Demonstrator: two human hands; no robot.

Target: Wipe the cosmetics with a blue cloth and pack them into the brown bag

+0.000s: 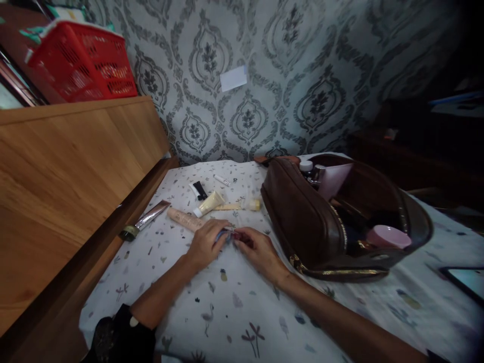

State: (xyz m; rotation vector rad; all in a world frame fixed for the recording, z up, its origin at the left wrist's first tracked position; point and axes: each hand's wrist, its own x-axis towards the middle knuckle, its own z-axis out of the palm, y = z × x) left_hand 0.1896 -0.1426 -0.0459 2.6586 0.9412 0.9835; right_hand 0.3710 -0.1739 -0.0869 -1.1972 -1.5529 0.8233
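Note:
My left hand [207,243] and my right hand [260,251] meet over the middle of the white patterned cloth. The left fingers are closed on a small bluish item [223,234]. My right fingers pinch a small dark red item [236,236] touching it; both are too small to name. Just beyond the left hand lies a peach tube [184,220]. Behind it are a cream tube [209,203], a black tube [199,190], a small white tube [221,180] and a yellow-capped bottle [250,203]. A silver tube [152,215] lies at the left edge.
An open brown bag [302,217] stands right of my hands, holding a pink bowl-like item [388,237] and bottles. A wooden panel [83,166] borders the left side, with a red basket [86,63] above. A phone or tablet [467,280] lies far right.

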